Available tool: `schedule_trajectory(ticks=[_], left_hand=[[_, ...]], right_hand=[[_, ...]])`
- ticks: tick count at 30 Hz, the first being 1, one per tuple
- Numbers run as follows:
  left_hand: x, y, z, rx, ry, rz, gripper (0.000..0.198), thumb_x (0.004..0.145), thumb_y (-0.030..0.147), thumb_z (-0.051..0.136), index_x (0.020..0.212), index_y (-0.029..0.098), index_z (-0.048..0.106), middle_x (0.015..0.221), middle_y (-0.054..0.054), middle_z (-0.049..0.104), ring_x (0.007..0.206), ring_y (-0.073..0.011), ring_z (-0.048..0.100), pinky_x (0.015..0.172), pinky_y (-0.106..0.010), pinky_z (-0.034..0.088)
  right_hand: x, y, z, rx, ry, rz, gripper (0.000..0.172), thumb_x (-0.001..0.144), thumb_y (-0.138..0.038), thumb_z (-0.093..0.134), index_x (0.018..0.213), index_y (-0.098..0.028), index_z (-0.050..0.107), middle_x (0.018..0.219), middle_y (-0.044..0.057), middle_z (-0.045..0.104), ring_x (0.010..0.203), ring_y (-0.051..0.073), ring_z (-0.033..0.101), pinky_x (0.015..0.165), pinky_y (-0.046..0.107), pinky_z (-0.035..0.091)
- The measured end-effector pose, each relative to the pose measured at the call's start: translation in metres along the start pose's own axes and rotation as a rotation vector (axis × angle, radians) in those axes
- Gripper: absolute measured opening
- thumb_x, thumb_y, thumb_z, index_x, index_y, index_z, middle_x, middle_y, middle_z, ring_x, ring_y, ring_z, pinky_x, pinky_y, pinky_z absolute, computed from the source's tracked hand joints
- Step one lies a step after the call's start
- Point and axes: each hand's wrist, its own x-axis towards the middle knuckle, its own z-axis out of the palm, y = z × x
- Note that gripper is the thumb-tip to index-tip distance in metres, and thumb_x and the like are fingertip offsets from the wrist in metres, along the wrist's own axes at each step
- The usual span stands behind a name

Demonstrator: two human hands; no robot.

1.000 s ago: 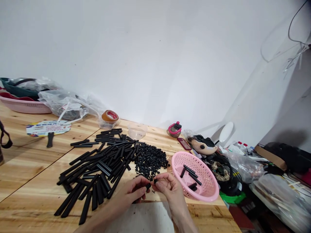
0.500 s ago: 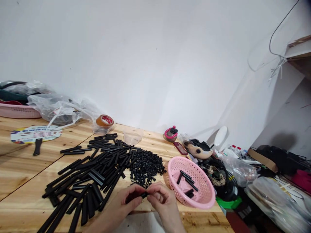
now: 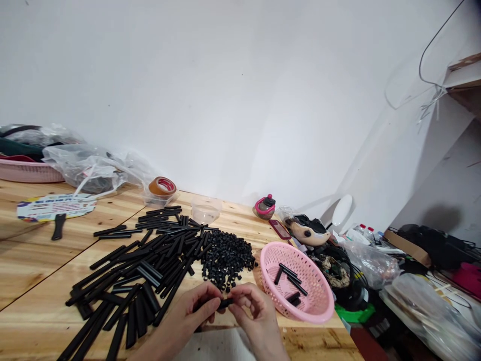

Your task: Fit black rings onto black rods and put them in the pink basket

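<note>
View from the head camera, near edge of the pale wooden table (image 3: 37, 271). I saw the left hand (image 3: 190, 316) and the right hand (image 3: 257, 316) meet low at the centre, fingers narrowed in a pinch on either end of one short black plastic tube (image 3: 224, 303), held just above the table's near edge. Just right of the hands stood a round pink perforated plastic basket (image 3: 319, 298) holding a few short black tube pieces (image 3: 289, 275). Beyond the hands lay a heap of small black plastic rings (image 3: 225, 256), touching a spread of long black tubes (image 3: 150, 265) to its left. Farther off stood a clear plastic cup (image 3: 205, 210); I could not tell its contents. Left of it, a clear tub (image 3: 160, 199) carried a brown tape roll (image 3: 162, 186).
</note>
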Motion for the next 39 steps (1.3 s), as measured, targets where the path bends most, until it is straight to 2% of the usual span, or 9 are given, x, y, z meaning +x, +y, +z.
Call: schedule_trajectory(ticks=[6, 12, 19, 27, 33, 39], left_hand=[[0.001, 0.002, 0.001, -0.072, -0.019, -0.042, 0.045, 0.085, 0.062, 0.058, 0.088, 0.017, 0.058, 0.078, -0.003, 0.067, 0.053, -0.0086, 0.044, 0.049, -0.021, 0.028], [0.001, 0.001, -0.001, -0.066, -0.049, -0.062, 0.047, 0.084, 0.064, 0.057, 0.085, 0.017, 0.057, 0.075, -0.004, 0.07, 0.047, -0.0063, 0.039, 0.045, -0.02, 0.022], [0.003, -0.002, -0.001, -0.198, -0.057, -0.164, 0.052, 0.076, 0.069, 0.063, 0.081, 0.018, 0.052, 0.067, -0.002, 0.07, 0.038, -0.0034, 0.028, 0.04, -0.02, 0.017], [0.0, 0.003, 0.0, -0.081, -0.033, -0.087, 0.048, 0.082, 0.064, 0.06, 0.085, 0.016, 0.055, 0.076, -0.004, 0.068, 0.05, -0.0068, 0.04, 0.046, -0.02, 0.026], [-0.006, 0.008, 0.001, 0.035, 0.033, -0.006, 0.034, 0.086, 0.05, 0.062, 0.088, 0.016, 0.059, 0.071, 0.004, 0.053, 0.062, -0.0104, 0.044, 0.056, -0.022, 0.032], [-0.009, 0.015, 0.003, 0.132, 0.089, 0.017, 0.026, 0.088, 0.043, 0.06, 0.09, 0.017, 0.061, 0.075, 0.002, 0.055, 0.071, -0.0139, 0.046, 0.063, -0.024, 0.034]], right_hand=[[0.0, -0.001, -0.002, -0.149, -0.016, -0.091, 0.014, 0.077, -0.014, 0.069, 0.089, -0.021, 0.072, 0.085, 0.004, 0.07, 0.077, 0.019, 0.063, 0.071, 0.028, 0.05], [-0.003, -0.005, -0.003, -0.221, -0.047, -0.097, 0.016, 0.078, -0.013, 0.07, 0.09, -0.023, 0.072, 0.088, 0.003, 0.072, 0.081, 0.019, 0.064, 0.074, 0.027, 0.049], [-0.005, -0.005, -0.003, -0.203, -0.059, -0.064, 0.015, 0.079, -0.016, 0.072, 0.092, -0.024, 0.072, 0.09, 0.003, 0.073, 0.082, 0.019, 0.066, 0.077, 0.028, 0.051], [-0.004, -0.007, 0.003, -0.015, 0.02, -0.015, 0.014, 0.077, -0.025, 0.075, 0.09, -0.021, 0.072, 0.088, 0.005, 0.071, 0.08, 0.019, 0.067, 0.074, 0.028, 0.054], [-0.005, -0.006, 0.001, -0.1, 0.032, -0.055, 0.016, 0.077, -0.018, 0.072, 0.093, -0.021, 0.071, 0.089, 0.005, 0.072, 0.081, 0.019, 0.067, 0.074, 0.026, 0.052], [-0.007, -0.005, -0.001, -0.224, 0.034, -0.073, 0.019, 0.079, -0.014, 0.067, 0.097, -0.021, 0.069, 0.088, 0.004, 0.07, 0.081, 0.018, 0.064, 0.077, 0.028, 0.05]])
